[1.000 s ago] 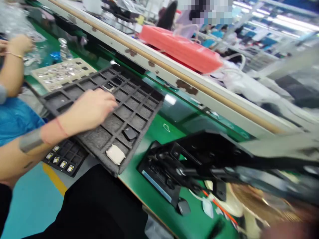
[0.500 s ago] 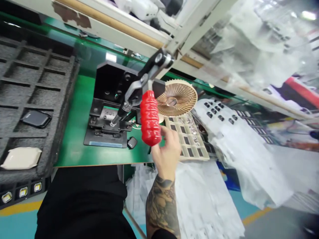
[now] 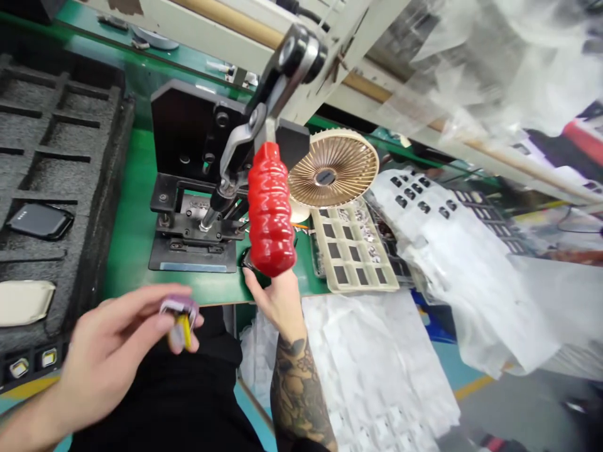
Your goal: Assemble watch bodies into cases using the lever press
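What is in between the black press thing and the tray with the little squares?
In the head view, the red handle hangs between the black press and the beige tray, with the right hand just under it.

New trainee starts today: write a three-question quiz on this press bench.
1. True or false: the left hand pinches a small purple and yellow part.
2. What stands just right of the red handle? A) fan B) kettle C) lamp
3. The right hand reaches under the handle toward a small ____ part on the green bench.

Key: 1 true; 2 A, the fan; 3 black.
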`<state>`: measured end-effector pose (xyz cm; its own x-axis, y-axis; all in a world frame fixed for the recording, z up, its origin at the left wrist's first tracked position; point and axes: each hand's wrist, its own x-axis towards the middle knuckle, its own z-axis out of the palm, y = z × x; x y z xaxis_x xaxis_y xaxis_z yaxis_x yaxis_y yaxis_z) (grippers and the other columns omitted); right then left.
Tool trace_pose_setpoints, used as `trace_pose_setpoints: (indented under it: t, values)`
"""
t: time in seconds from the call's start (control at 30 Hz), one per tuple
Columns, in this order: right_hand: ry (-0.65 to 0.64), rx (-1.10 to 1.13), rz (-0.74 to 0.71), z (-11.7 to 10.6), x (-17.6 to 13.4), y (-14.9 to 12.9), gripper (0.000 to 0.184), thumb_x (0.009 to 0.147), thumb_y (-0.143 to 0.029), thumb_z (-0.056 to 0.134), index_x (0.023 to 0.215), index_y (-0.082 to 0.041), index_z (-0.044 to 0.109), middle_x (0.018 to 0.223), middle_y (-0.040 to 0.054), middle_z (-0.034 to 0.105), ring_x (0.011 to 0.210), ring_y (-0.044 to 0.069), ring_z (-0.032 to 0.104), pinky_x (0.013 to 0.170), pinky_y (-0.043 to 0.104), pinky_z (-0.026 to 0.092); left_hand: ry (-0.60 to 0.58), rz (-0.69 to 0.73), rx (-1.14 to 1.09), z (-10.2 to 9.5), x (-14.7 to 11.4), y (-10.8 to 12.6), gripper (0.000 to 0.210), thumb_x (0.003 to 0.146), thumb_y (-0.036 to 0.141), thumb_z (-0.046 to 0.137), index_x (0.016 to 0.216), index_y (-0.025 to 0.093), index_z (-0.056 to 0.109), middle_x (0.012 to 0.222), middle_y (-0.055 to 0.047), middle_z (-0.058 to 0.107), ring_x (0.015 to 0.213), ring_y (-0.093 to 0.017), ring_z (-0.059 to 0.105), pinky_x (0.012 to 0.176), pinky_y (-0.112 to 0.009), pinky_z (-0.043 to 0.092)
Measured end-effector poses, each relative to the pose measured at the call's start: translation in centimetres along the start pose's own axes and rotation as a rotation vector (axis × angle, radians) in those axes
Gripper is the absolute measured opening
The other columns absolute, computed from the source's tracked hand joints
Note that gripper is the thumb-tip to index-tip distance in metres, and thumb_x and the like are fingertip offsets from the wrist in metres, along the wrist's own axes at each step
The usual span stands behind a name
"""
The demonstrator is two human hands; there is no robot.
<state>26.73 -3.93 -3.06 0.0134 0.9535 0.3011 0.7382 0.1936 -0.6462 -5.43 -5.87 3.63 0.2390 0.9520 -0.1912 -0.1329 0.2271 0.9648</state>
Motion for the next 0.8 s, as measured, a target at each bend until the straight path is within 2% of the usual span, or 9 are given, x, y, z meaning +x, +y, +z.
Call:
trace_pose_setpoints:
  t: [0.1,0.17,0.23,0.3,0.37,0.43,0.6,0.7,0.8]
  values:
    - [0.093,0.449,0.127,0.2,-1.2,0.0,0.049,0.103,-0.040,0.080,0.150,-0.029,0.070,0.144,0.0125,0.075,0.127,0.030,0.073,0.118,0.054,0.058,-0.040,-0.090,-0.193,1.5,2.6,-2.3,0.039,0.110,0.044,0.075,0.140,0.019,0.078,0.099,-0.012,0.088,0.074,-0.022,0.082,0.067,-0.032,0.069]
    - [0.136,0.786,0.197,0.4,-1.7,-1.0,0.052,0.103,-0.043,0.081,0.151,-0.031,0.069,0.148,0.0127,0.073,0.125,0.030,0.075,0.117,0.055,0.057,-0.031,-0.090,-0.261,2.0,3.7,-2.8,0.047,0.105,0.043,0.082,0.144,0.018,0.075,0.106,-0.014,0.089,0.080,-0.024,0.085,0.069,-0.031,0.070]
    - [0.157,1.038,0.256,0.7,-1.6,-2.8,0.051,0.102,-0.047,0.082,0.151,-0.035,0.070,0.144,0.0113,0.075,0.118,0.028,0.076,0.114,0.055,0.058,-0.014,-0.058,-0.266,2.2,4.4,-2.6,0.056,0.097,0.037,0.092,0.146,0.018,0.072,0.114,-0.014,0.088,0.086,-0.024,0.087,0.076,-0.031,0.072]
    - [0.169,1.209,0.323,1.2,-1.0,-5.2,0.047,0.102,-0.053,0.081,0.147,-0.041,0.071,0.135,0.0081,0.077,0.105,0.024,0.074,0.103,0.049,0.059,0.002,-0.015,-0.247,2.4,4.9,-2.5,0.063,0.091,0.032,0.097,0.146,0.017,0.071,0.116,-0.013,0.088,0.088,-0.024,0.088,0.079,-0.031,0.072]
    - [0.134,1.348,0.389,1.7,-0.2,-7.9,0.041,0.103,-0.062,0.079,0.139,-0.043,0.075,0.123,0.0054,0.077,0.091,0.020,0.068,0.090,0.041,0.058,0.002,0.012,-0.224,2.6,5.4,-2.9,0.062,0.092,0.032,0.094,0.147,0.016,0.070,0.113,-0.011,0.088,0.084,-0.023,0.087,0.076,-0.031,0.071]
    - [0.030,1.468,0.447,2.3,0.4,-10.6,0.041,0.102,-0.070,0.076,0.130,-0.041,0.078,0.114,0.0043,0.075,0.082,0.017,0.063,0.083,0.037,0.055,-0.018,0.019,-0.213,2.7,5.9,-3.6,0.061,0.095,0.034,0.090,0.148,0.016,0.069,0.111,-0.011,0.087,0.086,-0.024,0.086,0.074,-0.031,0.070]
    - [-0.260,1.629,0.593,3.5,1.0,-16.2,0.046,0.102,-0.072,0.076,0.129,-0.034,0.075,0.110,0.0054,0.074,0.076,0.015,0.056,0.078,0.033,0.051,-0.071,0.122,-0.151,2.0,6.6,-5.1,0.054,0.094,0.033,0.085,0.144,0.015,0.073,0.123,-0.014,0.086,0.114,-0.029,0.083,0.096,-0.036,0.067]
    - [-0.326,1.632,0.557,4.3,1.5,-17.8,0.046,0.104,-0.071,0.073,0.127,-0.031,0.075,0.111,0.0064,0.074,0.077,0.015,0.055,0.078,0.033,0.052,-0.069,0.184,-0.042,1.5,6.8,-5.1,0.042,0.088,0.025,0.083,0.129,0.018,0.078,0.120,-0.009,0.085,0.114,-0.029,0.080,0.100,-0.037,0.064]
    - [-0.336,1.589,0.497,5.4,2.6,-18.4,0.047,0.105,-0.073,0.070,0.125,-0.030,0.074,0.107,0.0058,0.073,0.076,0.016,0.055,0.076,0.034,0.052,-0.039,0.183,-0.008,1.5,7.0,-5.2,0.014,0.087,0.022,0.076,0.101,0.019,0.079,0.101,-0.004,0.083,0.104,-0.029,0.079,0.091,-0.037,0.064]
